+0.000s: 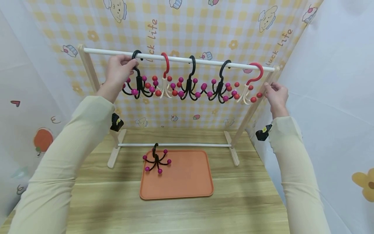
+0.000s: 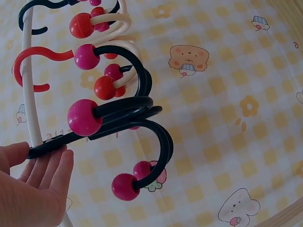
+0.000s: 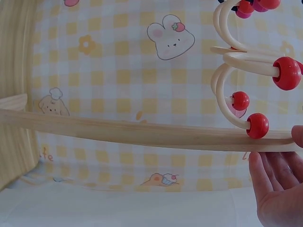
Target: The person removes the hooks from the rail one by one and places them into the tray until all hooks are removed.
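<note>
My left hand (image 1: 119,72) pinches the hook of a black multi-prong hanger (image 1: 139,85) with magenta ball tips, at the left part of the white rail (image 1: 181,59). In the left wrist view, thumb and fingers lie either side of that black hook (image 2: 49,144). My right hand (image 1: 277,96) holds the rack's right wooden post (image 1: 257,103) near its top. The right wrist view shows the thumb and fingers at the post (image 3: 142,135), beside the red-hooked hanger (image 1: 248,87) with cream prongs. Between the hands hang another red-hooked hanger (image 1: 165,83) and two black ones (image 1: 189,85).
Below the rack, an orange tray (image 1: 187,182) lies on the wooden table (image 1: 187,214). One more black hanger (image 1: 156,159) with magenta tips rests on the tray's back left part. A lower white bar (image 1: 187,145) joins the rack's feet; a checked cloth (image 1: 193,29) hangs behind.
</note>
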`<state>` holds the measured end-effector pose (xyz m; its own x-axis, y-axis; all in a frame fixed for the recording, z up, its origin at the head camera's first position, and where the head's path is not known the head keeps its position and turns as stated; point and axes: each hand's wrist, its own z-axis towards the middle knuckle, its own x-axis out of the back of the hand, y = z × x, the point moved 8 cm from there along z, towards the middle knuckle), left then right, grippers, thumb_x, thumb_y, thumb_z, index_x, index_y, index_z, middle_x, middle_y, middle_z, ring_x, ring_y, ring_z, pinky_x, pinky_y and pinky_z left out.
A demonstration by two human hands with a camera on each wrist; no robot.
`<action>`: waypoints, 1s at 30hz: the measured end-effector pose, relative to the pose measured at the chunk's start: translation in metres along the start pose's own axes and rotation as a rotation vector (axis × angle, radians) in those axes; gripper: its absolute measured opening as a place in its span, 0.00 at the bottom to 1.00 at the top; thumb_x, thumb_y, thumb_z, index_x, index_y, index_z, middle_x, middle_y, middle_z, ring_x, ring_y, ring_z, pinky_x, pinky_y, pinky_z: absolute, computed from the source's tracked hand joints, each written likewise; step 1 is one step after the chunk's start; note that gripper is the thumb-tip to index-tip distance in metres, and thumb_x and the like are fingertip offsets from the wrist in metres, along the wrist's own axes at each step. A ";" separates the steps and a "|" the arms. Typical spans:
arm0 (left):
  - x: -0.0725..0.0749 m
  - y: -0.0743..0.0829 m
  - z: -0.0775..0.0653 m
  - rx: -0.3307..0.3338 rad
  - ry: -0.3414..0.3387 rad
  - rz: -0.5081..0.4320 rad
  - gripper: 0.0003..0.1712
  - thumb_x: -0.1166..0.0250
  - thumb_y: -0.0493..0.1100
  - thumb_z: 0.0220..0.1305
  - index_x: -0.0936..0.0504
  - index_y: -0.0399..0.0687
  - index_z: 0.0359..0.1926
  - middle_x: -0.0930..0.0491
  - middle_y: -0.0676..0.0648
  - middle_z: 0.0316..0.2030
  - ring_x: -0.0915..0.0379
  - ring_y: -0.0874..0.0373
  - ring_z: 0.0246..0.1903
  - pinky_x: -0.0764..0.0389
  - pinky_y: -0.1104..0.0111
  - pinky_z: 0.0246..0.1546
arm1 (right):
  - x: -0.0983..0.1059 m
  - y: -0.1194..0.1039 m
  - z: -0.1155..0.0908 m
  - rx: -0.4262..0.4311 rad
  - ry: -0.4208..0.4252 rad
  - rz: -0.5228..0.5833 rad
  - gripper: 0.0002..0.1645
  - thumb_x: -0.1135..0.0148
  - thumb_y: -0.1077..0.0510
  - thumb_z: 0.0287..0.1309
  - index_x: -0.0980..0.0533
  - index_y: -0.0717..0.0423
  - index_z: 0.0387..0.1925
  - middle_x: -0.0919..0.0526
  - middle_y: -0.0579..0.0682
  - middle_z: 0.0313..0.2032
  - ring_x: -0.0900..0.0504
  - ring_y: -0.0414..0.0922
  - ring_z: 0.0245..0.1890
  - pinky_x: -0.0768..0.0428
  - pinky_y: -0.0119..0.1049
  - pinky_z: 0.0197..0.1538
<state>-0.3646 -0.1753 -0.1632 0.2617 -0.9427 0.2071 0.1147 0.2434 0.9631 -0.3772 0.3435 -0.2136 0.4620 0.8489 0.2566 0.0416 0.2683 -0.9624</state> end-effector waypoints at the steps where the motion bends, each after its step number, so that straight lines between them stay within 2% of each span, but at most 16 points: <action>1: 0.000 0.001 0.000 -0.002 0.000 -0.003 0.20 0.43 0.44 0.60 0.27 0.38 0.51 0.24 0.45 0.45 0.29 0.57 0.44 0.30 0.73 0.45 | 0.000 -0.001 -0.001 0.003 0.002 -0.012 0.33 0.48 0.42 0.55 0.35 0.51 0.60 0.32 0.50 0.56 0.33 0.42 0.52 0.35 0.32 0.54; 11: 0.002 0.006 -0.001 -0.033 0.022 -0.059 0.20 0.41 0.43 0.58 0.26 0.37 0.50 0.23 0.45 0.44 0.27 0.59 0.39 0.28 0.74 0.42 | -0.001 0.000 0.000 0.005 0.006 -0.005 0.31 0.48 0.43 0.55 0.34 0.52 0.59 0.30 0.50 0.55 0.32 0.42 0.50 0.35 0.33 0.54; 17: 0.008 0.018 -0.003 -0.086 0.051 -0.159 0.18 0.39 0.41 0.56 0.25 0.34 0.46 0.22 0.47 0.32 0.27 0.61 0.23 0.26 0.79 0.26 | -0.001 0.001 0.000 0.003 0.008 -0.011 0.31 0.48 0.42 0.55 0.34 0.51 0.58 0.30 0.50 0.55 0.32 0.42 0.49 0.35 0.33 0.54; 20: 0.011 0.022 -0.005 -0.103 0.057 -0.204 0.15 0.38 0.39 0.55 0.24 0.35 0.42 0.22 0.47 0.29 0.29 0.62 0.19 0.28 0.80 0.22 | -0.001 0.001 0.000 0.008 0.008 -0.014 0.31 0.48 0.42 0.55 0.33 0.51 0.58 0.30 0.50 0.54 0.32 0.41 0.48 0.35 0.33 0.54; 23: 0.017 0.025 -0.008 -0.126 0.077 -0.176 0.11 0.38 0.39 0.55 0.23 0.38 0.39 0.21 0.47 0.29 0.28 0.62 0.20 0.27 0.78 0.25 | -0.001 0.001 0.001 0.012 0.007 -0.012 0.31 0.48 0.43 0.55 0.33 0.51 0.58 0.30 0.50 0.54 0.32 0.41 0.47 0.34 0.33 0.53; 25: 0.020 0.025 -0.011 -0.124 0.087 -0.156 0.09 0.38 0.40 0.55 0.22 0.40 0.37 0.20 0.48 0.30 0.26 0.61 0.23 0.26 0.78 0.30 | -0.001 0.001 0.000 0.010 0.005 -0.015 0.31 0.48 0.43 0.55 0.34 0.51 0.59 0.30 0.50 0.54 0.32 0.41 0.47 0.34 0.33 0.53; 30: 0.024 0.015 -0.017 -0.075 0.061 -0.191 0.12 0.38 0.41 0.56 0.24 0.41 0.40 0.19 0.49 0.31 0.25 0.61 0.36 0.29 0.75 0.42 | -0.001 0.000 0.000 0.000 0.002 -0.021 0.33 0.48 0.41 0.55 0.35 0.50 0.60 0.31 0.49 0.56 0.33 0.42 0.50 0.35 0.33 0.54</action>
<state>-0.3398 -0.1905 -0.1466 0.2853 -0.9584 0.0093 0.2377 0.0801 0.9680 -0.3774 0.3429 -0.2142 0.4626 0.8425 0.2762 0.0507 0.2859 -0.9569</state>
